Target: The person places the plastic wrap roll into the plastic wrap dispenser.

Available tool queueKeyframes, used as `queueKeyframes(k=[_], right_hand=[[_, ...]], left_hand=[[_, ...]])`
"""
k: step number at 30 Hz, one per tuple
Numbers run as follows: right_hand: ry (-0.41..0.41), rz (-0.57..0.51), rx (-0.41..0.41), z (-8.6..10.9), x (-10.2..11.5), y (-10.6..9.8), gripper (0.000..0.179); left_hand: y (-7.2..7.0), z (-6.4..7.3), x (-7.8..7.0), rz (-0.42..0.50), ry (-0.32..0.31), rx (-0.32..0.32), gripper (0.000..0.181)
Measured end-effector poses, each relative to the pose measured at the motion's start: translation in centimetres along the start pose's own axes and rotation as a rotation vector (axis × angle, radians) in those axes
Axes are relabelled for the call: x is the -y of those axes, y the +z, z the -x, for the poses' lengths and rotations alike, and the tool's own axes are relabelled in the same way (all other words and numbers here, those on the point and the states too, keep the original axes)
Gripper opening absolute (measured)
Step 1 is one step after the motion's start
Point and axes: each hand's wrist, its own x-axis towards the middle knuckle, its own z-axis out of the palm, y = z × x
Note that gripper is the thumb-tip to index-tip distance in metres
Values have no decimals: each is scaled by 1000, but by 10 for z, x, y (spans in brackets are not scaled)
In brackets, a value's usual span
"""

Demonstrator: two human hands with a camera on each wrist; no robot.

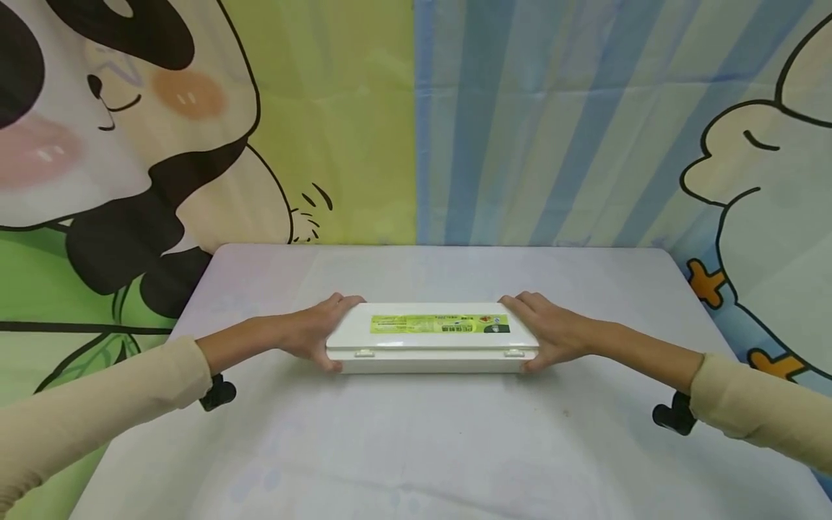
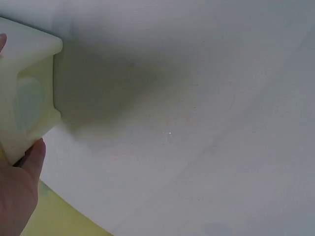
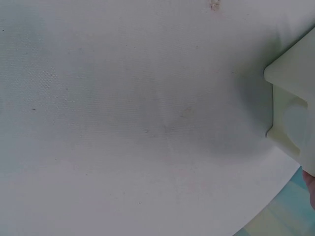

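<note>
A long white plastic box [image 1: 432,365] with a lid, two small front latches and a yellow-green label [image 1: 440,323] sits near the middle of the table. My left hand [image 1: 323,334] grips its left end, thumb at the near side and fingers over the far edge. At the right end my right hand [image 1: 544,328] holds it the same way. The left wrist view shows one end of the box with a rounded recess, the left hand [image 2: 18,196] at its edge. Only a fingertip of the right hand [image 3: 310,187] shows in the right wrist view.
A pale cloth covers the table [image 1: 416,448]. Behind it hangs a curtain [image 1: 520,123] with blue stripes and a yellow-green part. A panda picture [image 1: 214,209] is on the left, and a white cartoon figure [image 1: 780,245] on the right.
</note>
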Motion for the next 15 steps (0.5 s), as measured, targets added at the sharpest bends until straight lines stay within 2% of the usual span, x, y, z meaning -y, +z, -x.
queueKeyframes(k=[4, 7, 12, 15], right_hand=[[-16, -65, 1, 1, 0, 0, 115], [26, -106, 3, -2, 3, -1, 111], [121, -125, 10, -11, 8, -2, 84], [157, -139, 6, -15, 8, -8, 71]], left_hand=[[-6, -1, -6, 16, -57, 58, 109], [-8, 1, -9, 1, -110, 71, 111], [-11, 4, -12, -57, -180, 76, 119], [-15, 3, -15, 4, -216, 89, 119]])
